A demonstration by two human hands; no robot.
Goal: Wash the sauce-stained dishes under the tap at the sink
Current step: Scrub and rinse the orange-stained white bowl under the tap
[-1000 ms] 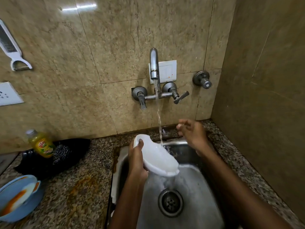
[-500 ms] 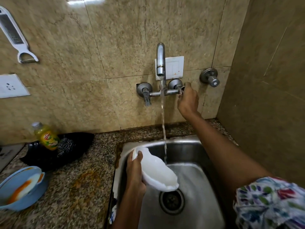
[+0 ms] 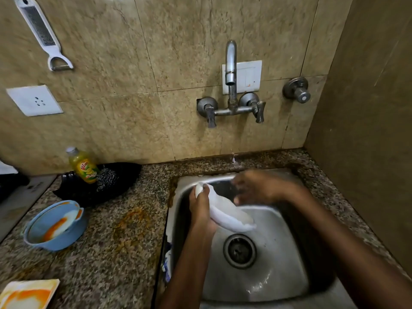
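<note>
Right hand [image 3: 259, 189] blurred above the sink [image 3: 278, 275]; finger posture indeterminate. Left of the sink, stained square plate [image 3: 26, 294] cropped at frame edge.

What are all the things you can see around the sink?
white dish: one, white, held over the sink
sink: one, steel, set in the counter
tap: one, silver, on the wall above the sink
blue bowl: one, blue with orange sauce, on the counter at left
square plate: one, white with orange sauce, bottom left corner
soap bottle: one, yellow, in the black tray
black tray: one, black, against the wall
steel scrubber: one, grey, in the tray
grater: one, white, hanging on the wall
left hand: grips the dish
right hand: blurred, beside the dish
</note>
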